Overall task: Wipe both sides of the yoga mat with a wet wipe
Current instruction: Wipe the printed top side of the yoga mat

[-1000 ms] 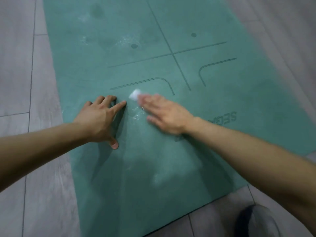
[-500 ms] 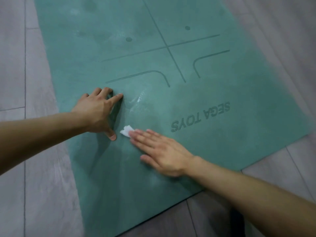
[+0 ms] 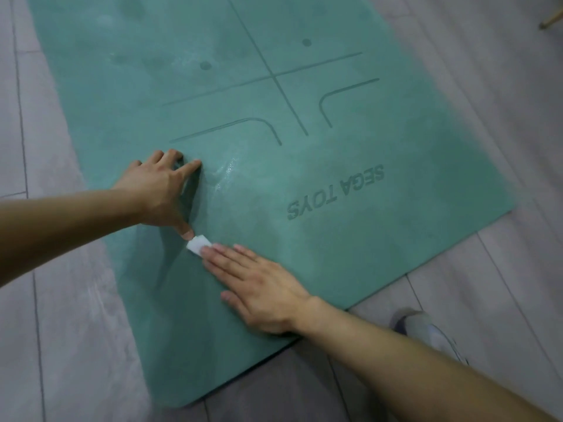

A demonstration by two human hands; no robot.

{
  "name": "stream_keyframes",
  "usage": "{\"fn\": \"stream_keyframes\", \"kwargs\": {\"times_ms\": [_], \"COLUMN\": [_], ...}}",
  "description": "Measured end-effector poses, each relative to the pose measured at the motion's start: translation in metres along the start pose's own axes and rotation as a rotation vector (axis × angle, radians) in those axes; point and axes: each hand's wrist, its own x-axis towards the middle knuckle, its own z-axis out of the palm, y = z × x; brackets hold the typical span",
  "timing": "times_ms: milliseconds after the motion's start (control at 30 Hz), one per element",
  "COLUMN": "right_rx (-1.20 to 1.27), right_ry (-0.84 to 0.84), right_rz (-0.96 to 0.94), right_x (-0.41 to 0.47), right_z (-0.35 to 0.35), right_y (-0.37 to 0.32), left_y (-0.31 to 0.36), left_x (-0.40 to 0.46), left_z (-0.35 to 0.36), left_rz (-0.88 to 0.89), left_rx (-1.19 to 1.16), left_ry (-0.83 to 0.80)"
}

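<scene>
The green yoga mat [image 3: 380, 184] lay flat on the grey wood-look floor [image 3: 54, 330], its near end corner reaching toward the bottom of the view, and both hands were down on it. The left hand [image 3: 158, 190] sat near the mat's left edge, fingers spread and straight, tips planted on the surface, thumb stretched back toward the person, gripping nothing, just bracing. The right hand [image 3: 259, 287] was flat too, fingers straight and close together, pressing the folded white wet wipe [image 3: 197, 243] against the mat under the fingertips. Only the wipe's front end poked out past those fingers, and it sat right up against the tip of the left thumb, touching it or very nearly so; which one, the view did not settle.

Just beyond the hands a wet streak [image 3: 227, 172] glistened on the mat, between the left hand's index finger and the printed "SEGA TOYS" lettering [image 3: 336, 193], which read upside down from here. Farther up, the mat's alignment lines [image 3: 274, 77] crossed, with two dark dots beside them. Off the mat, by the right forearm, a grey shoe [image 3: 426, 330] stood on the floor. At the top right corner a wooden furniture leg [image 3: 551, 21] just showed.
</scene>
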Motion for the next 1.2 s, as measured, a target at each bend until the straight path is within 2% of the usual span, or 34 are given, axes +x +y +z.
{"fn": "stream_keyframes", "kwargs": {"times_ms": [67,167,233,267,333,433,500,600,700,767,933,1100,1200], "right_rx": [-0.029,-0.111,-0.057,-0.004,0.002,0.024,0.071,0.021,-0.056,-0.086,-0.018,0.127,0.142], "right_ry": [0.06,0.128,0.154,0.201,0.239,0.153,0.123,0.148,0.21,0.253,0.587,0.539,0.522], "right_rz": [0.187,0.663,0.866,0.898,0.783,0.343,0.241,0.407,0.771,0.906,1.001,1.05,0.971], "right_x": [-0.017,-0.062,-0.081,-0.078,-0.055,-0.028,-0.031,-0.065,-0.121,-0.139,-0.093,-0.083,-0.086], "right_z": [-0.012,-0.042,-0.054,-0.05,-0.027,0.018,0.029,0.013,-0.014,-0.025,-0.028,-0.038,-0.039], "right_y": [0.048,0.148,0.171,0.159,0.103,-0.005,-0.032,0.011,0.089,0.111,0.071,0.066,0.072], "left_y": [0.0,0.003,0.008,0.01,0.012,0.014,0.018,0.026,0.03,0.028,0.024,0.027,0.027], "left_x": [-0.001,-0.001,0.002,0.003,0.002,0.0,-0.004,-0.011,-0.02,-0.023,-0.023,-0.018,-0.014], "left_z": [0.0,0.0,-0.001,-0.001,-0.001,0.0,-0.002,0.0,0.004,0.007,0.006,0.003,0.001], "left_rz": [-0.005,-0.022,-0.029,-0.039,-0.055,-0.08,-0.087,-0.032,0.011,0.025,0.041,0.021,0.013], "left_rx": [0.003,-0.008,-0.003,0.002,0.001,0.016,0.081,0.153,0.139,0.115,0.113,0.092,0.074], "left_ry": [-0.018,-0.04,-0.061,-0.07,-0.083,-0.089,-0.083,-0.039,-0.016,-0.015,-0.007,-0.021,-0.02]}}
